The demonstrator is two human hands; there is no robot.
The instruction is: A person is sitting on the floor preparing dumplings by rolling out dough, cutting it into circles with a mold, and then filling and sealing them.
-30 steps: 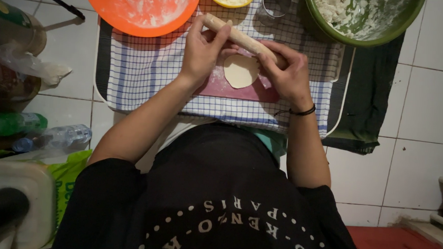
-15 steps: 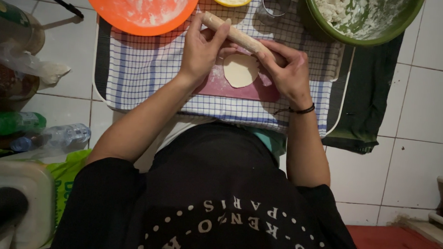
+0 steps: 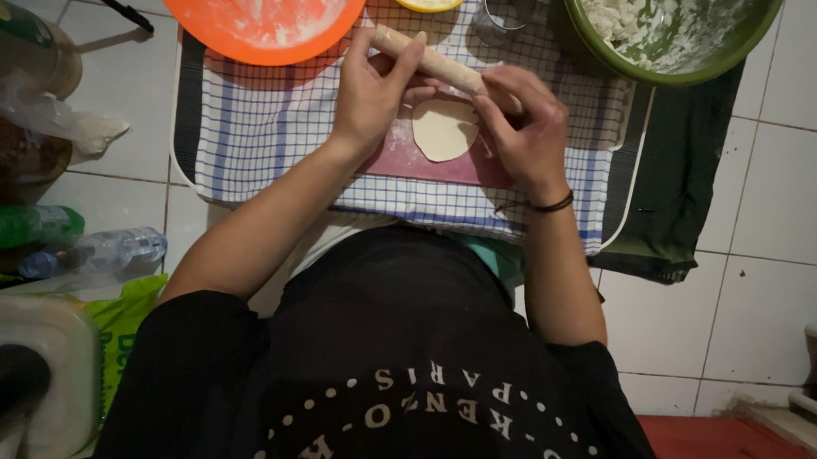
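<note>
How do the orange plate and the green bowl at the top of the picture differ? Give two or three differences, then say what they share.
The orange plate is shallow and flat; the green bowl is deep-walled. The orange plate carries only a thin dusting of flour, while the green bowl holds clumps of dough or flour. The plate sits beyond the left hand, the bowl beyond the right hand. Both are round, floury and cut off by the frame's top edge.

White tiled floor [image 3: 772, 179] with dark grout lines, dimly lit from above.

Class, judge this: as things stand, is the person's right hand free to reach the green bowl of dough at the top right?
Probably yes. The right hand rests on the rolling pin over the flat dough round, and the green bowl sits just beyond it with nothing between. The hand would have to let go of the pin first.
</note>
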